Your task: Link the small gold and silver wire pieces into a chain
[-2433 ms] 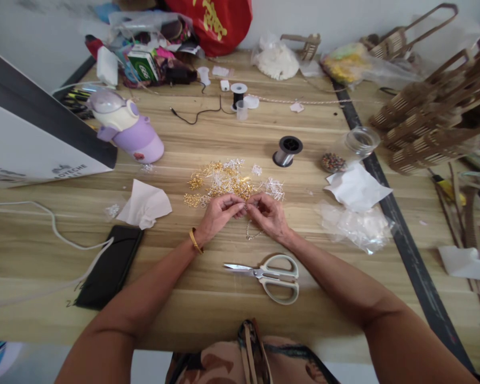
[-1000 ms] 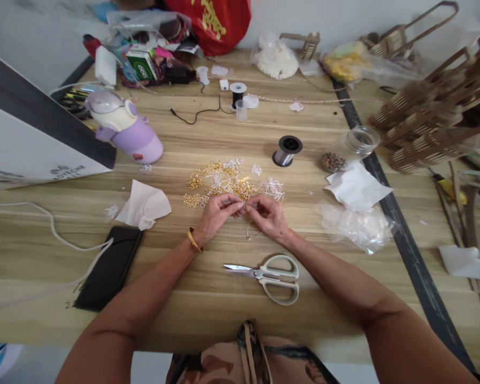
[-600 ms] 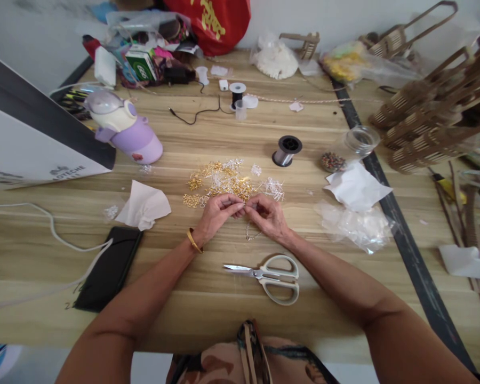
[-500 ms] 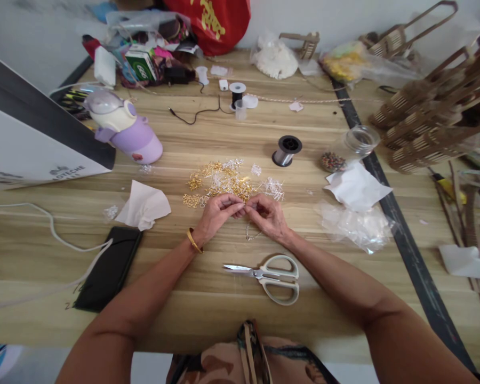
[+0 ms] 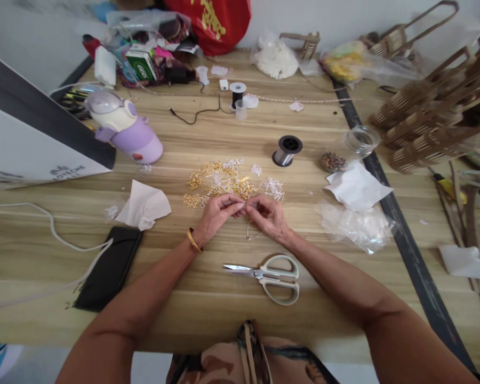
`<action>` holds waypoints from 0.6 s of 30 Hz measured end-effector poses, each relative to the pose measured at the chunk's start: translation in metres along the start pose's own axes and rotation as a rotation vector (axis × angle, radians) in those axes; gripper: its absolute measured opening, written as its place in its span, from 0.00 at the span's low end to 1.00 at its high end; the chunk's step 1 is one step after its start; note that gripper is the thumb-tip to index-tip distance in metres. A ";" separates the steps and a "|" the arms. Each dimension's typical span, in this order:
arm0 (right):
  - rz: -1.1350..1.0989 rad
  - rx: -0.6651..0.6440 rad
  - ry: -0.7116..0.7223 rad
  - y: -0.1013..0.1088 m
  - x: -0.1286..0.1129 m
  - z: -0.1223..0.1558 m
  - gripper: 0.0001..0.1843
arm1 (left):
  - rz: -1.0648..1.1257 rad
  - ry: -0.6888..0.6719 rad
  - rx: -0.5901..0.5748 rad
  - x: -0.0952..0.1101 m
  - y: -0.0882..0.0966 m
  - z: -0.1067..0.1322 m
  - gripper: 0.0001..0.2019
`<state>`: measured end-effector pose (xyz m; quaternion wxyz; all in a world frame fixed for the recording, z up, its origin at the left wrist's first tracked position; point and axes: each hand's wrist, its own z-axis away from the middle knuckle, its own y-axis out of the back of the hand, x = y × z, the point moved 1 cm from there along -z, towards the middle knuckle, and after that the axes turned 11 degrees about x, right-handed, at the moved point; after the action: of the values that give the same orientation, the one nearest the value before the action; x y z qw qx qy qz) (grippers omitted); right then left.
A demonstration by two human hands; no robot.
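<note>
My left hand [image 5: 221, 212] and my right hand [image 5: 267, 214] meet fingertip to fingertip at the middle of the table, both in a pinch. From under my right fingers hangs a thin silvery chain [image 5: 248, 236], its loop lying on the wood. What sits between the left fingertips is too small to make out. Just beyond the hands spreads a pile of small gold and silver jewelry findings [image 5: 240, 186], with silver pins [image 5: 273, 188] at its right side. Scissors with cream handles [image 5: 278, 279] lie nearer my body, blades pointing left.
A wire spool [image 5: 287, 151] stands behind the pile. Rightward are a jar of beads [image 5: 352, 146], white paper [image 5: 358, 186], plastic bags [image 5: 362, 226] and brown woven baskets [image 5: 428, 114]. On the left are a purple bottle [image 5: 134, 136], crumpled tissue [image 5: 144, 205] and a black phone-like slab [image 5: 108, 269].
</note>
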<state>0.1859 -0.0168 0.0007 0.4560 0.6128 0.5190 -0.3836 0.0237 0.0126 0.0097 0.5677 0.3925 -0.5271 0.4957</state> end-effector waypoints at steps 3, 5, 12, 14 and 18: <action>-0.005 -0.001 -0.011 0.000 0.001 0.000 0.07 | 0.007 -0.005 -0.006 -0.001 0.000 0.000 0.11; -0.009 -0.004 -0.018 0.000 0.001 0.000 0.08 | 0.011 -0.009 -0.008 -0.002 0.000 0.000 0.11; 0.033 0.005 -0.012 0.001 0.002 0.001 0.09 | 0.006 -0.017 -0.017 -0.001 0.001 0.000 0.11; 0.039 0.008 -0.014 0.001 0.002 0.001 0.09 | 0.006 -0.022 -0.017 -0.001 0.001 0.000 0.11; 0.029 0.015 -0.019 0.000 0.004 0.001 0.09 | -0.001 -0.025 -0.008 -0.002 0.000 0.000 0.11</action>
<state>0.1862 -0.0165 -0.0034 0.4621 0.6199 0.5028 -0.3866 0.0234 0.0121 0.0078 0.5629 0.3967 -0.5359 0.4883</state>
